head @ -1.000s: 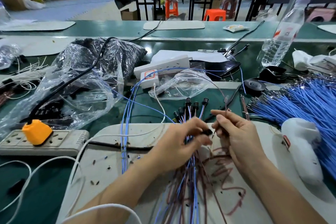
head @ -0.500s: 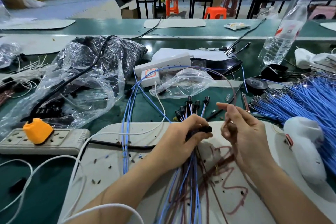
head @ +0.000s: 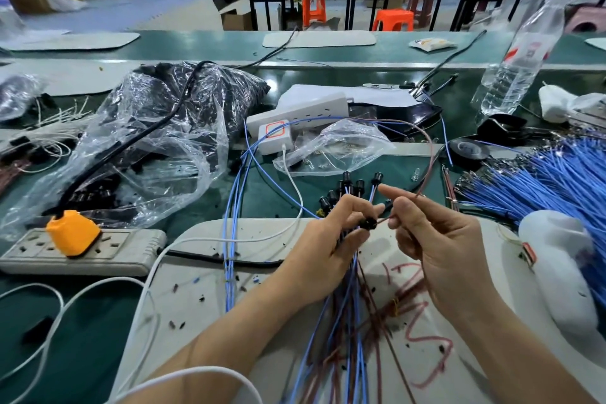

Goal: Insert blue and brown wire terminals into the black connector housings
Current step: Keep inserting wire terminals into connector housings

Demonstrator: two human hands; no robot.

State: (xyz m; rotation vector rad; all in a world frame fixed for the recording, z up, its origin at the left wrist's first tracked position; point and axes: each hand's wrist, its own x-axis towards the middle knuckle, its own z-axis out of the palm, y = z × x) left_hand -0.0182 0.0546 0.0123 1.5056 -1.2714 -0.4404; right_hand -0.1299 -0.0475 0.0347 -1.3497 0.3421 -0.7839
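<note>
2 hands (head: 331, 239) (head: 436, 249), 2 power strips (head: 82, 252) (head: 295, 115), 1 water bottle (head: 518, 65), 2 orange stools (head: 313, 8) (head: 393, 20), 1 orange plug (head: 73, 233).

Lighting: bright, even, from overhead; shadows soft, faint. Glare on clear plastic bag (head: 154, 141) & green surface (head: 272, 80). Wide-angle distortion: bottle (head: 521, 52) leans, far edges curve. Bkgd soft, out of focus; btm edge slightly blurred.

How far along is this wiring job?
Partly done. Several wired housings fan out above the left hand, which also pinches one black housing. The right hand pinches a brown wire, its end at that housing; seated or not, I cannot tell. A big pile of blue wires waits at the right.
</note>
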